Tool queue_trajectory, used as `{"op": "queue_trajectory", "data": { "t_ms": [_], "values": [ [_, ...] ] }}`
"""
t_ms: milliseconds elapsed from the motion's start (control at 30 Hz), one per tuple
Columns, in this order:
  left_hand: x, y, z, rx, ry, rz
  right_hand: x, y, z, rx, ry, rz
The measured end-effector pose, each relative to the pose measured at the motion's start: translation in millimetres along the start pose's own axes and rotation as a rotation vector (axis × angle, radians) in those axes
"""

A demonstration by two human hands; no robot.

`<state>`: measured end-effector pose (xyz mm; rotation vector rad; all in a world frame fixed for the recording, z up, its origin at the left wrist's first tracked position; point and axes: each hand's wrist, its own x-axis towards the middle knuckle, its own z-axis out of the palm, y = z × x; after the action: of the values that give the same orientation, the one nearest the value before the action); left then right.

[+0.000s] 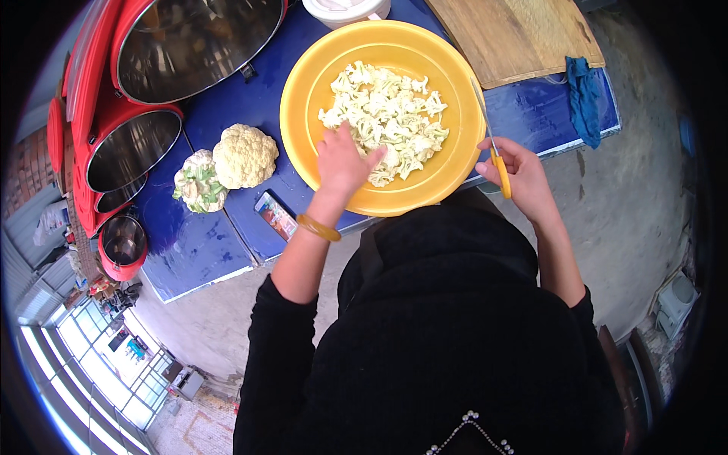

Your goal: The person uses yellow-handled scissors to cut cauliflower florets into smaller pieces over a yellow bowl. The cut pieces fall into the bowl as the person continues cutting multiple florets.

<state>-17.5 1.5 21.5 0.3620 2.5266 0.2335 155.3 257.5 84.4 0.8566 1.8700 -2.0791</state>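
A wide yellow plastic basin (298,122) holds a heap of cut cauliflower florets (392,116). My left hand (344,159) reaches over its near left rim, fingers spread at the edge of the florets; nothing shows in its grasp. At the basin's right rim my right hand (526,176) grips a knife (500,170) by its yellow handle, the narrow blade pointing up and away along the rim. Left of the basin sit two whole cauliflowers: a creamy head (245,156) with its curd showing and another (200,182) with green leaf stubs.
A phone (276,215) lies on the blue table (187,244) beside my left forearm. Red containers with metallic insides (133,151) line the left. Behind the basin stands a white tub (347,12). A wooden board (517,40) and blue cloth (583,102) are at right.
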Motion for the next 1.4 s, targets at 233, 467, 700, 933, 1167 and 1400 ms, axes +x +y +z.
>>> {"op": "queue_trajectory", "data": {
  "t_ms": [233,467,700,933,1167,1400],
  "values": [
    [-35.6,34.9,40.7,0.242,0.184,0.468,6.0,2.2,16.7,0.013,-0.050,0.002],
    [18.8,-16.3,16.1,0.204,0.093,0.752,4.8,0.5,14.3,-0.019,-0.051,0.013],
    [68.3,-26.0,-29.9,-0.527,-0.082,0.300,1.2,4.8,13.4,-0.004,-0.037,0.012],
    [57.6,-29.2,-40.1,-0.538,0.160,0.293,1.6,6.1,11.0,0.005,-0.058,0.028],
    [39.9,-14.1,14.0,-0.748,0.063,-0.119,4.9,9.6,12.2,-0.020,-0.080,0.004],
    [63.4,-17.2,17.0,-0.777,-0.107,-0.242,7.2,7.2,20.5,0.004,-0.052,0.032]
  ]
}}
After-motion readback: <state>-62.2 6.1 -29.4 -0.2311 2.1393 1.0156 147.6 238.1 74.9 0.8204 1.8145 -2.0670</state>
